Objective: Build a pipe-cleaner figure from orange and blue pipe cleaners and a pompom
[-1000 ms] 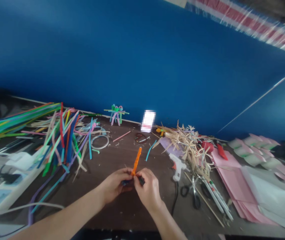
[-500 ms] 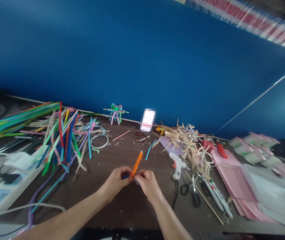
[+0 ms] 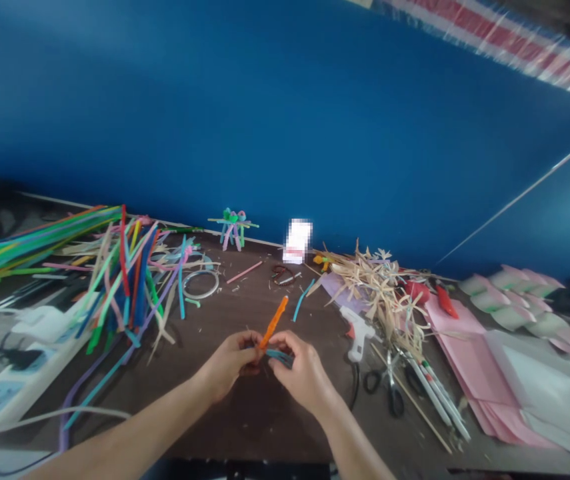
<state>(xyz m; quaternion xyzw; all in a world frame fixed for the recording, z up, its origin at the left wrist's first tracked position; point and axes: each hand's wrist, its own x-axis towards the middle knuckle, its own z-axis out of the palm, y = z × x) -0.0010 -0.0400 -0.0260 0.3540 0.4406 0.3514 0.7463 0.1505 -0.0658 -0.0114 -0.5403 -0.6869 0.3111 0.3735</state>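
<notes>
Pipe cleaners (image 3: 125,287) left — glue gun (image 3: 358,333) right

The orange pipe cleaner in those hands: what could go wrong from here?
The orange pipe cleaner is pinched only at its lower end between the left hand and right hand, so it might slip or spring loose, along with the teal piece. The white glue gun lies just beyond the right hand; a careless reach could knock it, and it may be hot, though the pictures cannot show that.

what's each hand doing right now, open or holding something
Left hand: closed, holding the lower end of an orange pipe cleaner.
Right hand: closed, pinching a teal pipe cleaner.
</notes>
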